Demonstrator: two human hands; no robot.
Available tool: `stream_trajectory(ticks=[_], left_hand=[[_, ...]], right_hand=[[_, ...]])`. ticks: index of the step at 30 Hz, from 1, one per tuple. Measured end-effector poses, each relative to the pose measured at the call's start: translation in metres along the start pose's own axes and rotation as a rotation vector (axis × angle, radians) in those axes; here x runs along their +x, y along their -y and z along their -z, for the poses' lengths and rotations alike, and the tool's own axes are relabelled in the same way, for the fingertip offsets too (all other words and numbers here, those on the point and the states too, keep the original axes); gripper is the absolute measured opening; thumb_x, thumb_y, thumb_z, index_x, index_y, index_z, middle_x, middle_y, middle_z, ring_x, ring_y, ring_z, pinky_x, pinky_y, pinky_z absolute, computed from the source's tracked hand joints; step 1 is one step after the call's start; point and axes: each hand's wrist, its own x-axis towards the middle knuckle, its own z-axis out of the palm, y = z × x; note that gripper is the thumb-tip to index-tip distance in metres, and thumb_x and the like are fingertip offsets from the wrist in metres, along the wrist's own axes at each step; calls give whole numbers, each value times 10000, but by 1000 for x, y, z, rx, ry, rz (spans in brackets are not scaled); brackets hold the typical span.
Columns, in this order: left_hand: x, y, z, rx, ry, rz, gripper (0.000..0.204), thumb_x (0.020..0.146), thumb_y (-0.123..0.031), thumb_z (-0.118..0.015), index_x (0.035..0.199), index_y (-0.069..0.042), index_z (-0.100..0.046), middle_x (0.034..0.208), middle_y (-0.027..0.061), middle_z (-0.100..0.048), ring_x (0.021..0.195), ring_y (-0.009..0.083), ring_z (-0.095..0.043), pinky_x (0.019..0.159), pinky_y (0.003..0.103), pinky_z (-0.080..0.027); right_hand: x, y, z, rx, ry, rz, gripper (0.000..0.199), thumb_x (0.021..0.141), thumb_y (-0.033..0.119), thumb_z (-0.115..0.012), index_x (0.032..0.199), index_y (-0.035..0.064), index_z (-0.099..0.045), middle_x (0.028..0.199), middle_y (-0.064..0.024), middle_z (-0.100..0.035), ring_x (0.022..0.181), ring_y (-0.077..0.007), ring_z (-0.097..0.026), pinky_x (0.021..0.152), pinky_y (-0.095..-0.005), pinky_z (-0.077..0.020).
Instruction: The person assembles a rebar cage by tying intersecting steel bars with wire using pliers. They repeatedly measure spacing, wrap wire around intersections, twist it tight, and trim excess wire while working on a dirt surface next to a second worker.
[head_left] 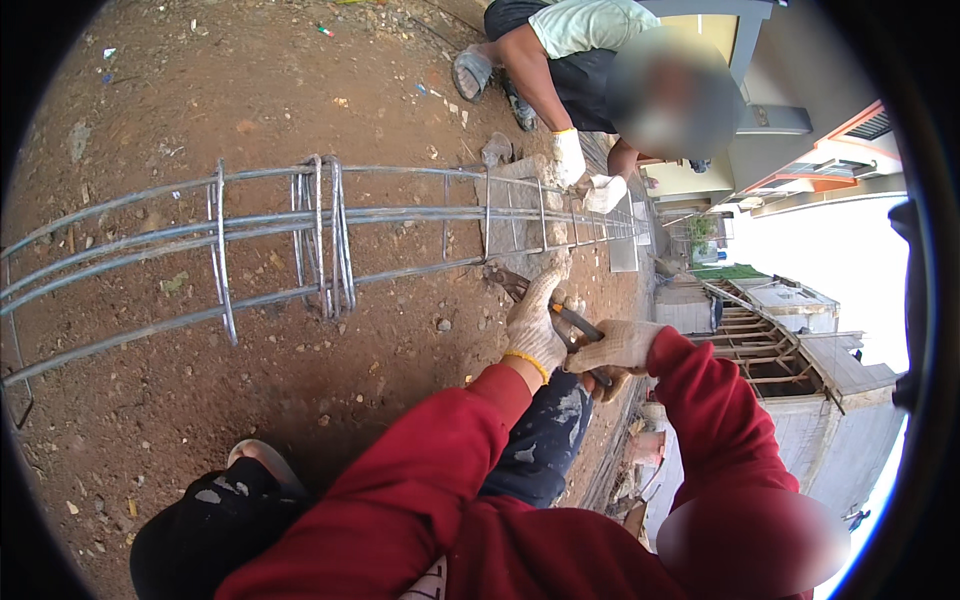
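Observation:
A pair of metal pincers (577, 322) with dark handles is between my two gloved hands, its jaws close to the near bar of a long steel rebar cage (400, 213). My right hand (622, 346), in a white knit glove, is closed round the handles. My left hand (535, 328), in a white glove with a yellow cuff, is closed over the pincers nearer the jaws, its fingertips by the cage. Part of the grip is hidden behind the gloves. Several square stirrups (322, 235) surround the long bars, some bunched together at left.
Across the cage a crouching co-worker works on it with white-gloved hands (568, 160). Brown dirt ground (150, 400) with pebbles and litter lies around. A pale slab (510, 215) lies beneath the cage. Unfinished walls (800, 430) and timber stand at right.

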Motion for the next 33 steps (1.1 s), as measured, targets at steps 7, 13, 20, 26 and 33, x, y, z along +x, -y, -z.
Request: stream_trajectory(ticks=[7, 13, 20, 26, 33], left_hand=[[3, 8, -19, -72, -95, -6, 234, 822, -246, -809, 939, -128, -644, 852, 8, -589, 686, 169, -558, 653, 331, -540], [-6, 2, 16, 160, -9, -43, 280, 886, -339, -738, 1026, -113, -649, 997, 42, -652, 876, 213, -638, 815, 405, -551], [23, 13, 15, 131, 90, -232, 159, 923, -267, -677, 915, -119, -618, 832, 43, -624, 781, 218, -638, 790, 399, -549], [16, 16, -3, 146, -136, -186, 209, 924, -359, -686, 970, -160, -640, 887, 20, -633, 783, 194, -623, 734, 402, -536], [-3, 4, 39, 213, -108, -179, 230, 866, -310, -781, 907, -138, -634, 827, 27, -643, 744, 179, -633, 673, 336, -559]], right_hand=[[17, -8, -66, -823, -1068, 67, 677, 760, 363, -787, 1262, -2, -517, 1077, -192, -660, 923, -328, -669, 820, -431, -526], [73, -72, -16, 630, 380, 512, 366, 833, 280, -741, 1098, 53, -631, 919, -43, -670, 801, -146, -641, 625, -301, -536], [15, -39, -17, -98, -388, 375, 675, 726, 421, -833, 1204, 24, -570, 892, -89, -672, 779, -267, -678, 656, -408, -542], [59, -36, -59, -638, -1078, 243, 588, 770, 380, -772, 1192, 10, -597, 997, -130, -649, 922, -307, -626, 811, -405, -501], [117, -80, -27, 598, 710, 418, 392, 962, 407, -607, 994, 19, -658, 836, -135, -691, 758, -219, -680, 605, -329, -534]])
